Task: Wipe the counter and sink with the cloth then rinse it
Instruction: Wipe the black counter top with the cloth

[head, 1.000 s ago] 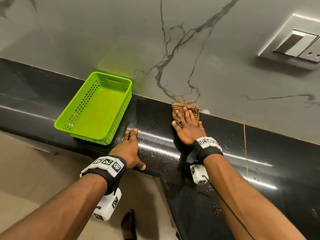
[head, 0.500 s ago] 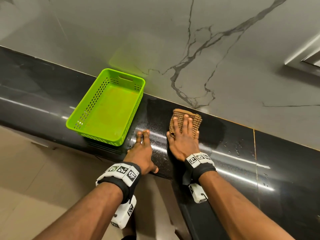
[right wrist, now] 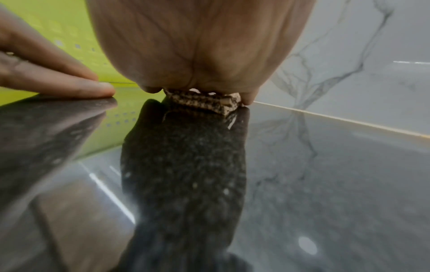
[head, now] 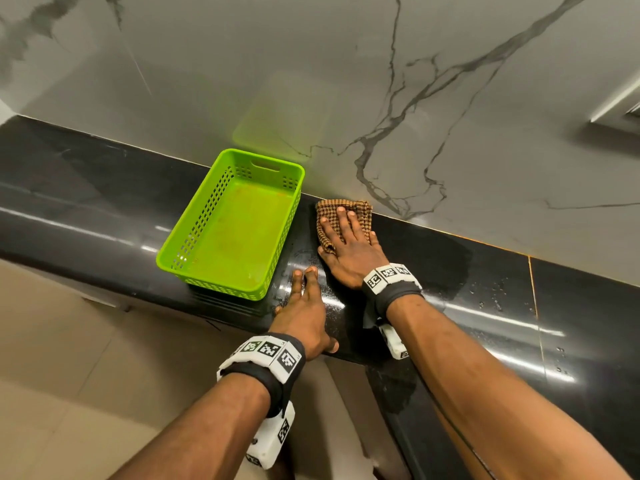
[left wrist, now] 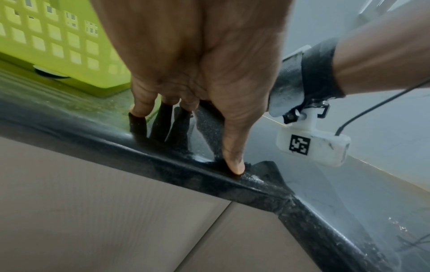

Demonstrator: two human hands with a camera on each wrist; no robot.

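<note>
1. Head view: right hand lies flat, fingers straight and spread, pressing the brown checked cloth onto the black desk. Cloth sits at the back edge of the desk, against the marble wall and just beside the green basket. Left hand rests flat near the front edge, fingers extended, holding nothing. Water droplets show on the desk to the right. No sink in view.

2. Left wrist view: left hand bears on the desk at its rounded front edge; fingertips and thumb touch the surface, grip wide and empty. Basket stands just beside the fingers.

3. Right wrist view: right hand seen from below the palm; folded cloth is sandwiched between palm and desk. Grip is flat, not curled round the cloth. Left fingertips touch the desk at frame left, with the basket behind.

4. Judgement, step: counter wiping in progress; sink and rinse not yet done.

5. Risks: with cloth only pressed, not gripped, it may bunch or slip out on a fast stroke. A stroke toward the basket could knock it along the desk. The wet, glossy surface may let the bracing left hand slide off the edge. Droplets at right may be missed.
</note>
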